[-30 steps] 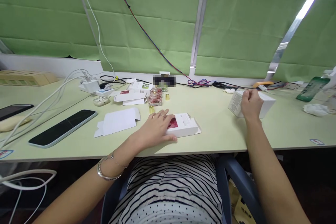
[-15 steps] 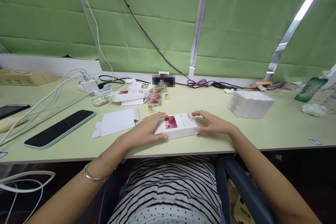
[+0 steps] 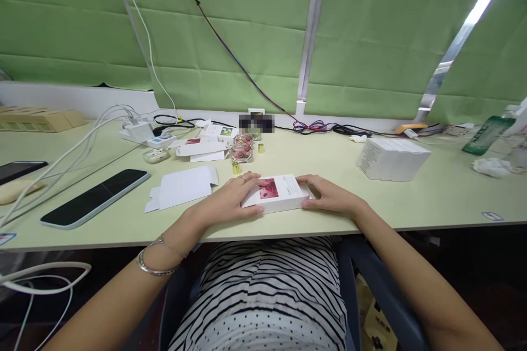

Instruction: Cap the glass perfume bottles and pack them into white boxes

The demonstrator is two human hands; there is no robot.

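A small white carton point(image 3: 284, 189) with a dark pink picture lies flat near the front edge of the table. My left hand point(image 3: 230, 197) grips its left end, thumb along the front side and fingers over the far side. At the right end, my right hand point(image 3: 329, 193) holds the carton between thumb and fingers, close to an end flap that looks partly open. What is inside the carton is hidden. Behind it stand a small gold cap point(image 3: 236, 168) and clear round containers with pinkish contents point(image 3: 242, 148). An unfolded white card piece point(image 3: 187, 187) lies left of my left hand.
A row of white cartons point(image 3: 393, 159) stands to the right. On the left are a phone point(image 3: 96, 197), a power strip point(image 3: 162, 140) and white cables. Opened white packaging point(image 3: 201, 148) lies farther back. A green bottle point(image 3: 488, 136) is at the far right.
My right hand has moved slightly left, and its thumb and fingers have closed in on the carton's right end. The flap there sits closer to the carton. My left hand keeps its hold.
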